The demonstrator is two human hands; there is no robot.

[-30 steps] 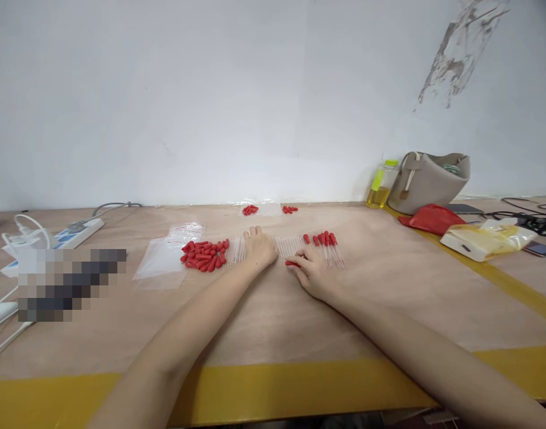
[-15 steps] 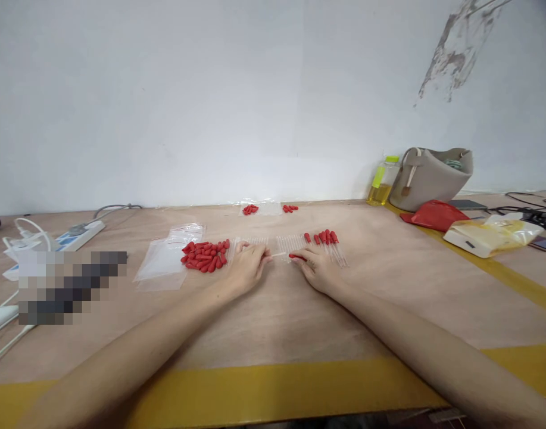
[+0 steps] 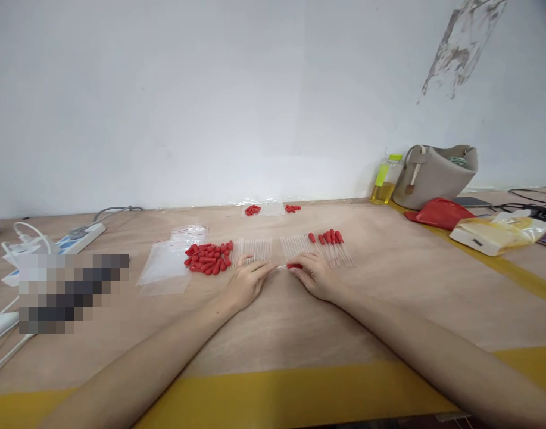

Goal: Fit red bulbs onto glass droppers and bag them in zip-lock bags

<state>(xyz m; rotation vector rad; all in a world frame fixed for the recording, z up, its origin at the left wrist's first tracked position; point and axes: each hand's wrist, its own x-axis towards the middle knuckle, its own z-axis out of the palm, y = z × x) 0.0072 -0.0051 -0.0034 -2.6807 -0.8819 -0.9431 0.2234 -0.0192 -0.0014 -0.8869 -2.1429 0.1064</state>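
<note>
Along the desk [image 3: 273,333]'s far edge, toward the right: a bottle [image 3: 389,179] with a yellow-green cap and yellow liquid [image 3: 380,194] in its lower part, standing against a grey-beige handbag [image 3: 433,182] with greenish contents [image 3: 457,161] in its mouth. Nearer, just in front of the handbag, a red pouch [image 3: 440,214] and a cream-and-yellow packet [image 3: 500,235], contents of both impossible to tell. Left of centre, overlapping clear zip bags [image 3: 163,265] lying flat, their right side beside a pile of red dropper bulbs [image 3: 209,258]. At the middle of the far edge, clear plastic [image 3: 271,208] between two small groups of bulbs.

Midway between far and near edges, a clear glass tube [image 3: 280,267] in a narrow fingertip pinch of the left hand [image 3: 250,280], pointing right. Facing it, a red dropper bulb [image 3: 294,266] pinched between thumb and fingers of the right hand [image 3: 318,274], partly covered by them. Tube end right at the bulb; cannot tell whether inside it. Farther from the near edge, just beyond the hands, two rows of loose tubes [image 3: 256,245], then bulb-topped droppers [image 3: 330,237] at the right end.
</note>
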